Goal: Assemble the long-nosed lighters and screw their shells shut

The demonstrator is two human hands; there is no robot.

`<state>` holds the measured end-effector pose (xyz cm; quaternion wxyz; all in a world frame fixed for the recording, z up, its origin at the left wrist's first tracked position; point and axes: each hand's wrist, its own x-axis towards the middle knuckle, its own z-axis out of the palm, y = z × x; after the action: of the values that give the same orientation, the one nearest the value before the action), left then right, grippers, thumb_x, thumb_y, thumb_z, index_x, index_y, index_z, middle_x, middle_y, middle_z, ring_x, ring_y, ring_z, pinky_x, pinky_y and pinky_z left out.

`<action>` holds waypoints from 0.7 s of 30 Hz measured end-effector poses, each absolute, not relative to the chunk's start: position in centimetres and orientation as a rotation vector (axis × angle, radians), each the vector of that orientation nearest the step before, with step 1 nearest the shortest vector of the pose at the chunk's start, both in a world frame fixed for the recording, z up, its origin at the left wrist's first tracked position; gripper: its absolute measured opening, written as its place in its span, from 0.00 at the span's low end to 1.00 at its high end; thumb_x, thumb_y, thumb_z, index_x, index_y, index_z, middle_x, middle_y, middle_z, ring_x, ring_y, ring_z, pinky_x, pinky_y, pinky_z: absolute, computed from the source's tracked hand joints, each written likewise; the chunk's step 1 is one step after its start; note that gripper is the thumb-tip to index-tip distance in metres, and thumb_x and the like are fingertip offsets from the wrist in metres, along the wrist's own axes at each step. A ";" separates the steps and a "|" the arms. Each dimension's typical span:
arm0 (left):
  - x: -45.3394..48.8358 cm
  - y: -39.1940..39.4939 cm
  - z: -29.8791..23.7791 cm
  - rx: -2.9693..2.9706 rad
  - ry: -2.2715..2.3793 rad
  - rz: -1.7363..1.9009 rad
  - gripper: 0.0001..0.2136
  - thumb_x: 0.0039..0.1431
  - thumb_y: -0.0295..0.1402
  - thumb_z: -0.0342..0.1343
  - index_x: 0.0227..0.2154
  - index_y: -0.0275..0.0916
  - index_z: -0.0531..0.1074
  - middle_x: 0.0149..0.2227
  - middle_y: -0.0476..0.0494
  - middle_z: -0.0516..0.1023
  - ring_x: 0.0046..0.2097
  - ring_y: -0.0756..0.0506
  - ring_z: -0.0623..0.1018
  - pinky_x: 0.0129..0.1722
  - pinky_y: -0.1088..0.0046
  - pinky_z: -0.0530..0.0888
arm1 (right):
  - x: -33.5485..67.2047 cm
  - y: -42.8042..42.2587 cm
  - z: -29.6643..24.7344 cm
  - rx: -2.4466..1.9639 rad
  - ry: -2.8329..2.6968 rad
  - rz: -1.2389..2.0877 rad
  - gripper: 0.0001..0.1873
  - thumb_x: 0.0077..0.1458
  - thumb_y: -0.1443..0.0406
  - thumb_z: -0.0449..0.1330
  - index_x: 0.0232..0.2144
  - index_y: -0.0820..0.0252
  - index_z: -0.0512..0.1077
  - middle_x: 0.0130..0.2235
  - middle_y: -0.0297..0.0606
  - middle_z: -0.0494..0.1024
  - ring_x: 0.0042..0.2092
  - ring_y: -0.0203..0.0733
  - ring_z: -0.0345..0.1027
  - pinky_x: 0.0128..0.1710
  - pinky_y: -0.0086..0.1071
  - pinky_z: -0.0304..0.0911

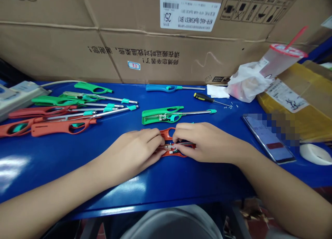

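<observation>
Glossy blue covers the tabletop (207,187) in the head view, and near its front edge, centred before the person, lies an opened orange lighter (178,154). Its lower casing half faces up with clear and white inner parts showing, while the matching orange shell (166,134) rests just beyond it. Lying open side up probably keeps the small loose pieces seated.

The left hand (140,145) is closed over the lighter's left end, seemingly to steady it; its covered fingertips make the exact grip hard to read. The right hand (201,142) pinches, thumb and forefinger brought close, at the thin white wires (174,148) by the trigger area, a hold that suits such fine parts. The two hands are near each other but apart.

Both forearms come in from the lower corners and converge, wrists low and palms down, knuckles uppermost.

Just beyond, a green lighter (155,117) lies open with its barrel pointing right, likely within easy reach. More red, orange and green lighters (64,126) are grouped at the left, most barrels pointing right, perhaps to keep them out of the working spot. A blue lighter (160,88) lies near the cardboard box (145,40), and a black-and-yellow screwdriver (204,97) sits beside tiny scattered pieces (229,106), perhaps screws.
</observation>
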<state>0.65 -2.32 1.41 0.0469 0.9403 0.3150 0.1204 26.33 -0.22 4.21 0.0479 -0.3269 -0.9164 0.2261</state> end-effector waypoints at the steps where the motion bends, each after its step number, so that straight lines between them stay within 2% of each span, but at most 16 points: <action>1: 0.7 -2.3 1.4 2.879 0.964 0.365 0.11 0.76 0.37 0.50 0.42 0.38 0.75 0.39 0.44 0.79 0.36 0.44 0.81 0.34 0.67 0.74 | 26.1 -0.3 4.1 -0.977 -2.796 0.677 0.06 0.68 0.66 0.57 0.38 0.58 0.73 0.40 0.35 0.75 0.37 0.37 0.67 0.34 0.33 0.53; 8: 0.5 -2.2 1.5 2.858 1.043 0.434 0.13 0.77 0.38 0.48 0.41 0.38 0.74 0.40 0.43 0.82 0.38 0.43 0.82 0.37 0.68 0.76 | 27.1 0.2 4.2 -1.117 -2.792 0.494 0.06 0.68 0.67 0.56 0.39 0.58 0.74 0.40 0.36 0.77 0.39 0.40 0.69 0.35 0.33 0.54; 14: 0.6 -2.1 1.0 2.734 1.096 0.458 0.09 0.76 0.37 0.52 0.43 0.40 0.75 0.43 0.45 0.83 0.41 0.42 0.83 0.38 0.68 0.77 | 27.7 1.1 4.0 -1.210 -2.807 0.498 0.03 0.67 0.65 0.61 0.40 0.57 0.75 0.43 0.36 0.79 0.42 0.42 0.72 0.37 0.33 0.56; 21: 0.5 -1.9 0.7 2.693 1.147 0.512 0.07 0.74 0.37 0.55 0.45 0.41 0.76 0.43 0.46 0.82 0.39 0.44 0.83 0.35 0.70 0.75 | 27.9 1.2 4.4 -1.232 -2.761 0.388 0.06 0.70 0.64 0.56 0.40 0.57 0.73 0.43 0.38 0.79 0.41 0.42 0.72 0.38 0.33 0.57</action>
<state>0.51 -1.88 0.69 0.0847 0.9031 0.3845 0.1718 27.88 1.18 4.38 0.0465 -0.4037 -0.9048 0.1272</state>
